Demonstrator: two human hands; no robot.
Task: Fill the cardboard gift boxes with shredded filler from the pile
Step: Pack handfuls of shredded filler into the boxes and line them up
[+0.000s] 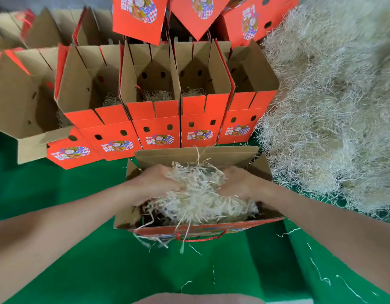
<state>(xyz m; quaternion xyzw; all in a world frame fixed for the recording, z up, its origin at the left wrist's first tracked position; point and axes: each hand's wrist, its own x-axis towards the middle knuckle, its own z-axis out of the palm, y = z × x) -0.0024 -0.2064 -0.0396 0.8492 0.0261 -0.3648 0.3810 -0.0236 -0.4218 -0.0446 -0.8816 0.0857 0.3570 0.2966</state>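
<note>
An open red gift box (211, 228) with brown cardboard flaps stands in front of me on the green surface. A clump of pale shredded filler (198, 194) sits in its mouth, strands spilling over the near rim. My left hand (154, 183) grips the clump from the left and my right hand (238, 183) grips it from the right, fingers buried in the strands. The big pile of filler (334, 102) lies to the right.
A row of open red boxes (156, 119) stands behind, several with a little filler at the bottom. More boxes (137, 16) are stacked further back. Loose strands (319, 273) litter the green cloth (80, 260) near me.
</note>
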